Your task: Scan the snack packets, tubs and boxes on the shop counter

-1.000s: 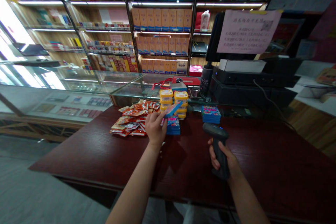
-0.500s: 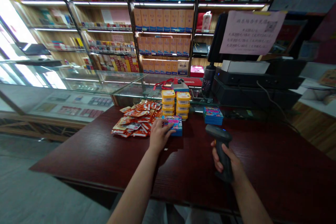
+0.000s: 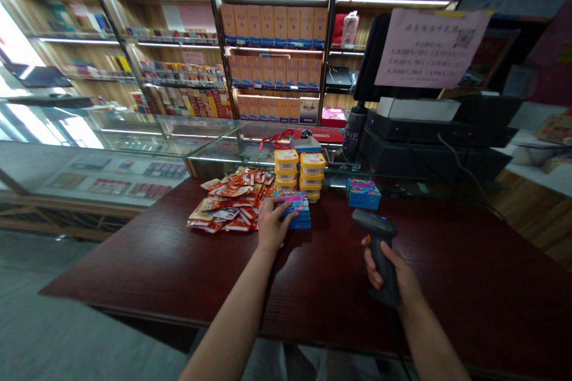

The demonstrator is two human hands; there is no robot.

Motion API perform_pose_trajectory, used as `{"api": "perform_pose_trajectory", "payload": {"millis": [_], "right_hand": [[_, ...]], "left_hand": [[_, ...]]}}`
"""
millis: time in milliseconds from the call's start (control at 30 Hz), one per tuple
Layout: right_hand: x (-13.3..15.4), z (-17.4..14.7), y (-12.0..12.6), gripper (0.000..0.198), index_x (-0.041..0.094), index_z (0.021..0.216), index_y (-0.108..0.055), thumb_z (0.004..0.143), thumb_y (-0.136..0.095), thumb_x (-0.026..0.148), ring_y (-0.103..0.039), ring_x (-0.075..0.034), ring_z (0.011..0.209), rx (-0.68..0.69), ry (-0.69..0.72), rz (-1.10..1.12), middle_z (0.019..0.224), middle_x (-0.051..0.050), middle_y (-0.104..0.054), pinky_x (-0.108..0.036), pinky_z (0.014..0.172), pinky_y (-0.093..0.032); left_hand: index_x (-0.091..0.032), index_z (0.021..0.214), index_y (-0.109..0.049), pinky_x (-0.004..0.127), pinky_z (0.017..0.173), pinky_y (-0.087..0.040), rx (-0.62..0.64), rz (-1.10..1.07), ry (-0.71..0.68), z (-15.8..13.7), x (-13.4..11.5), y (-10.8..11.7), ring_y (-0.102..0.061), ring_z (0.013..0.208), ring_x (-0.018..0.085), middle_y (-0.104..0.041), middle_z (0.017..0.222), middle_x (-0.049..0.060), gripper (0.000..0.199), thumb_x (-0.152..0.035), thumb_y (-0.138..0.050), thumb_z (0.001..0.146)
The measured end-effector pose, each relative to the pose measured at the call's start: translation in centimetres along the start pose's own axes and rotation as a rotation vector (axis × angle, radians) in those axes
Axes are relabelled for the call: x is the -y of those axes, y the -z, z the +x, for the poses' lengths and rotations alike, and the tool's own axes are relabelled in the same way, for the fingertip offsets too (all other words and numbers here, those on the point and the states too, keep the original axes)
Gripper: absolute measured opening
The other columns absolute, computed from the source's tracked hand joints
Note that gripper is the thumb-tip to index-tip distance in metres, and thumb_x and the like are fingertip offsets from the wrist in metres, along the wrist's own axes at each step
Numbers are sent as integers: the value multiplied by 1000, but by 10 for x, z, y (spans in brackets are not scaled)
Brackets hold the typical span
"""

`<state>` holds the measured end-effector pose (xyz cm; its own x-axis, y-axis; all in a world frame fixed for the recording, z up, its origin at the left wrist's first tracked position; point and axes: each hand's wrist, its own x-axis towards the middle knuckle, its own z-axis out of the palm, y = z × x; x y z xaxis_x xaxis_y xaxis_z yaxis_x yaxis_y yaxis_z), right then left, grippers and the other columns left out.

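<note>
My right hand (image 3: 386, 271) is wrapped round the handle of a dark barcode scanner (image 3: 375, 223), held above the table with its head tilted left. My left hand (image 3: 273, 220) grips the near left corner of a stack of blue, colourfully printed packets (image 3: 300, 214), fingers over the top and thumb along the front. Behind this stack stand two columns of yellow-lidded tubs (image 3: 311, 161). Beside my left hand lies a heap of orange snack packets (image 3: 232, 193). A second stack of blue packets (image 3: 363, 193) sits farther right, beyond the scanner.
The dark red wooden table (image 3: 179, 268) ends at a glass counter (image 3: 210, 149). A monitor (image 3: 372, 65) with a pink paper sign (image 3: 431, 47) stands back right, beside black machines (image 3: 440, 137). Shelves of boxes (image 3: 272, 24) line the wall. A cable hangs from the scanner.
The camera view has shifted slightly. My left hand stays at the blue stack, with its fingers a little further over the packets. The right hand still holds the scanner in much the same place.
</note>
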<state>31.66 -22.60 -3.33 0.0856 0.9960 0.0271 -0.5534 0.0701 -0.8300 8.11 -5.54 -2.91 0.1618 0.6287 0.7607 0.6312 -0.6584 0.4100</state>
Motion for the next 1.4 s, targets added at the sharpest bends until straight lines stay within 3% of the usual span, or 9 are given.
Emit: {"api": "perform_pose_trajectory", "payload": {"millis": [167, 333, 400, 667, 933, 1133, 1400], "right_hand": [[-2, 1, 2, 29, 20, 95, -60, 82, -62, 46, -41, -6, 33, -26, -7, -2, 59, 4, -56, -17, 32, -37], [-5, 1, 3, 28, 20, 93, -61, 82, -62, 46, -41, -5, 33, -75, 7, 12, 58, 5, -55, -15, 31, -35], [-4, 1, 3, 27, 20, 94, -61, 82, -62, 45, -42, -5, 34, -72, 2, 21, 59, 4, -55, -15, 31, -36], [-4, 1, 5, 28, 20, 94, -61, 83, -62, 45, -42, -5, 36, -49, -19, 20, 60, 4, -55, -16, 33, -37], [-8, 4, 8, 29, 20, 93, -61, 81, -63, 46, -41, -4, 34, -89, -10, 19, 58, 5, -54, -15, 32, -35], [-9, 6, 11, 29, 19, 92, -63, 80, -64, 46, -42, -4, 34, -78, -24, 30, 57, 4, -55, -14, 32, -35], [-11, 10, 13, 30, 19, 92, -63, 80, -64, 47, -41, -4, 34, -92, -12, 52, 57, 5, -55, -15, 31, -34]], "left_hand": [[-29, 104, -69, 44, 95, -42, 78, 19, -19, -1, 3, 6, -52, 107, 25, -59, 111, 7, 30, -35, -71, 74], [-30, 137, -44, 51, 105, -32, 182, 182, -1, -7, 6, 18, -38, 125, 34, -43, 135, 11, 85, -33, -80, 61], [-29, 142, -34, 52, 106, -31, 204, 221, 39, -9, 9, 20, -35, 127, 35, -39, 137, 12, 95, -28, -80, 59], [-28, 133, -45, 50, 105, -33, 200, 246, 82, -11, 18, 20, -36, 125, 34, -42, 131, 12, 78, -21, -75, 61], [-25, 141, -35, 52, 107, -32, 190, 258, 105, -7, 22, 20, -33, 129, 36, -40, 135, 13, 87, -19, -74, 63], [-28, 144, -32, 51, 113, -23, 253, 237, -103, -11, 0, 12, -21, 139, 33, -27, 148, 12, 75, -30, -66, 76], [-26, 139, -42, 56, 113, -19, 232, 308, -156, -15, -5, -1, -27, 137, 34, -33, 145, 15, 63, -32, -63, 80]]}}
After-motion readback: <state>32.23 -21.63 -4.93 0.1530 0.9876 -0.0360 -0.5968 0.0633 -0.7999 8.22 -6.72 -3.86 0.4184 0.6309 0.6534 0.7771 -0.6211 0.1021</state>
